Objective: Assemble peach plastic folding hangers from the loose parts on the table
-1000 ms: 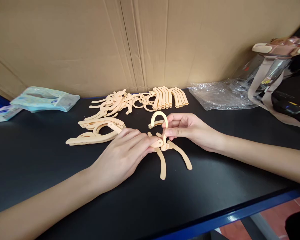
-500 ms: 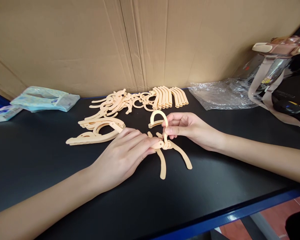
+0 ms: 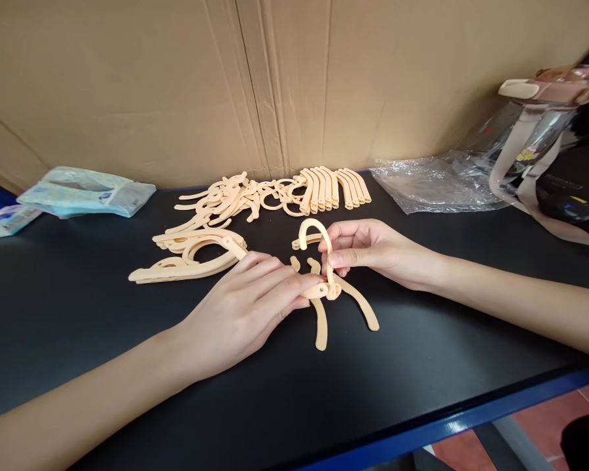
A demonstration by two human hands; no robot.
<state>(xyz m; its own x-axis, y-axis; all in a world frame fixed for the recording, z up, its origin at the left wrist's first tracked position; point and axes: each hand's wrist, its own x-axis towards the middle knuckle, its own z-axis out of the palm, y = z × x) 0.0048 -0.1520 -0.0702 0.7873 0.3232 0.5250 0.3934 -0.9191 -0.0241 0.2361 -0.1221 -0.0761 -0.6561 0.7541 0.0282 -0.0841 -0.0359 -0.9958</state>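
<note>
A peach-coloured curved arm piece [image 3: 316, 291] is pinched in my left hand [image 3: 255, 304], its holed end showing past the fingertips and its other end sticking out behind the knuckles. My right hand [image 3: 360, 248] grips the shank of a peach hook [image 3: 311, 226] between thumb and fingers. The hook stands upright, its round base touching or almost touching the arm piece's end. Beneath the hands, two loose curved pieces [image 3: 360, 302] [image 3: 321, 327] lie on the black table, partly covered. Another short piece [image 3: 302, 243] rests behind the hook.
Folded peach hanger parts [image 3: 186, 265] lie left of centre. Behind are a jumbled pile of hooks [image 3: 226, 196] and a row of curved arms [image 3: 319, 190]. A blue tissue pack [image 3: 86, 191] sits back left; a clear plastic bag [image 3: 436, 183] and a strapped bottle [image 3: 544, 121] are at right.
The hook in my right hand has tilted and turned slightly, its base shifting a little right and down. My left fingertips have moved slightly right with the arm piece.
</note>
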